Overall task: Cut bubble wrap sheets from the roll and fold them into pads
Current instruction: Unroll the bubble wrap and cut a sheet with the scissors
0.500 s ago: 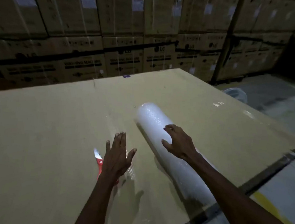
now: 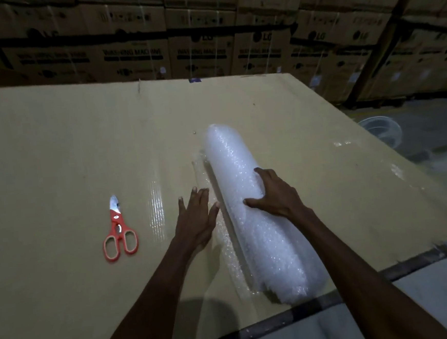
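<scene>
In the head view, the long white cylindrical roll of bubble wrap (image 2: 258, 220) lay slantwise on the tan cardboard-covered surface (image 2: 55, 155), its near end close to the surface's near edge and its far end pointing toward the middle. A narrow strip of loose clear wrap (image 2: 224, 239) had come off along the roll's left side and lay flat on the surface.

The right hand (image 2: 275, 196) rested on top of the roll with fingers spread and curved over its crown, the thumb down its left flank, cupping it more than clamping it. The left hand (image 2: 195, 222) lay flat with fingers straight and close together, just beside the roll, apparently pressing the free edge of the wrap; the film was so clear in the dim light that I could not tell exactly where that edge ended.

The red-handled scissors (image 2: 118, 231) lay with blades closed, well apart from both hands, toward the left side of the surface.

The likely troubles were these: the roll, being round and only lightly cupped, could roll off the near edge or run crooked, so the sheet would come out skewed. If the flat left hand slipped, the slick film might creep back with the roll. Reaching for the scissors would free one hand, letting the wrap spring back.
</scene>
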